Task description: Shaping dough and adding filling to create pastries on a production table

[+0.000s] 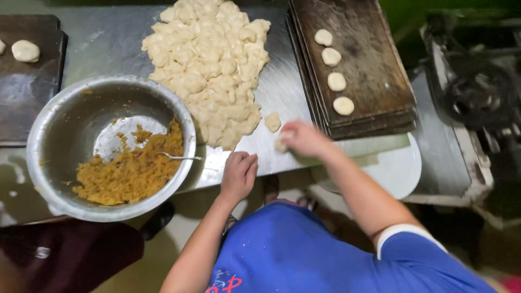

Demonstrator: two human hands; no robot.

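Observation:
My left hand (pixel 238 174) rests at the near edge of the steel table (pixel 108 38), fingers curled, holding nothing I can see, just right of a spoon handle (pixel 182 158). My right hand (pixel 305 139) is blurred and grips a small piece of dough (pixel 281 144) near the table's edge. One loose dough piece (pixel 272 122) lies beside a big heap of cut dough pieces (pixel 209 65). A steel bowl (pixel 49 130) at the left holds orange-brown filling (pixel 133 168) with the spoon in it.
A stack of dark wooden boards (pixel 374 65) at the right carries several flattened dough rounds (pixel 336 81). Another dark board (pixel 27 87) at the far left holds a dough round (pixel 25 51). A white round lid (pixel 396 168) and a metal machine (pixel 472 97) stand to the right.

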